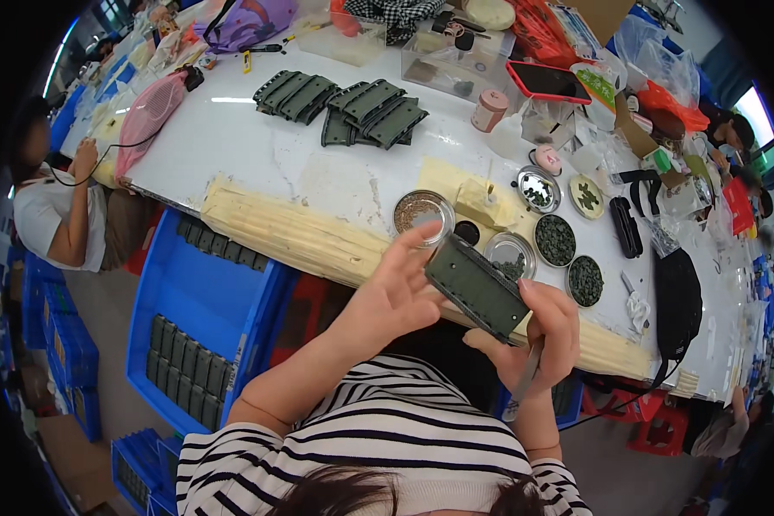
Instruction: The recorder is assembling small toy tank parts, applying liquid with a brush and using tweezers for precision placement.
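A dark green rectangular plastic part (477, 285) with small holes near its end is held tilted above the table's front edge. My right hand (549, 331) grips its right end between thumb and fingers. A thin grey metal tool (529, 374), perhaps tweezers, also sits in that hand. At the part's left end is my left hand (396, 288), its fingers and thumb spread apart; contact with the part is hard to make out. Just beyond stand a round metal dish of brown grains (423, 209) and a metal dish of small dark pieces (509, 253).
Stacked green parts (374, 112) lie farther back on the white table (258, 168). Round dishes of dark green pieces (555, 239) stand at right, near a black pouch (626, 228). A blue crate (202, 297) holding similar parts is at left. A person (60, 206) sits far left.
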`<action>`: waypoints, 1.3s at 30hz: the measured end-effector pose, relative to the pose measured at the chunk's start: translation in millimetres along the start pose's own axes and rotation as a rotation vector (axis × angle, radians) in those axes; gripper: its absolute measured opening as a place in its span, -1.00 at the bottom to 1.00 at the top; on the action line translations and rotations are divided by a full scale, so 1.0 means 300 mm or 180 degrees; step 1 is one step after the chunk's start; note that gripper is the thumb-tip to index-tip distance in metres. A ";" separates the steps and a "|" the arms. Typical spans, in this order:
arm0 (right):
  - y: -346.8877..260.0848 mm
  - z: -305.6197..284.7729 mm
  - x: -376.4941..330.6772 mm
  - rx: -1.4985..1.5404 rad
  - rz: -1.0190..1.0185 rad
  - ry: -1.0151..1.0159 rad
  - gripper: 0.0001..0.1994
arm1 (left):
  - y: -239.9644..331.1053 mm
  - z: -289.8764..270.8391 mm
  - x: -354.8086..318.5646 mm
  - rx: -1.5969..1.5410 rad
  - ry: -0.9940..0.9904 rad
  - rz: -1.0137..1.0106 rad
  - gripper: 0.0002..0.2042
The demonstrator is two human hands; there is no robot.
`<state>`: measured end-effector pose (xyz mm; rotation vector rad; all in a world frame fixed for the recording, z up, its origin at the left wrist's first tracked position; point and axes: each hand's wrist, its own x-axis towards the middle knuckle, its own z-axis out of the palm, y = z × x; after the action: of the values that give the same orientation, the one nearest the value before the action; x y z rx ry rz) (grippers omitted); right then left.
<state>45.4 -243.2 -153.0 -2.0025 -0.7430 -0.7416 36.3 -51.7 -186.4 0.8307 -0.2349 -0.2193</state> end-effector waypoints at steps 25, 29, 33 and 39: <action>0.220 -0.100 -0.068 0.1007 0.2642 -0.0134 -0.97 | 0.029 -0.061 0.056 0.0364 0.0381 -0.1177 -0.61; 0.234 -0.033 -0.021 0.1076 0.2735 0.0095 -0.94 | 0.018 -0.056 0.080 0.0422 0.0435 -0.1177 -0.60; 0.252 -0.024 -0.017 0.0958 0.2502 -0.0006 -0.93 | 0.017 -0.040 0.094 0.0404 0.0645 -0.1207 -0.59; 0.290 -0.005 -0.003 -0.0208 0.1621 -0.0498 -0.91 | 0.011 -0.040 0.101 0.0448 0.0652 -0.1213 -0.60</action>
<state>108.0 -284.6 -197.0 -2.1989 -0.2696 -0.3149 69.0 -49.8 -188.2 1.0277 0.1043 -0.4754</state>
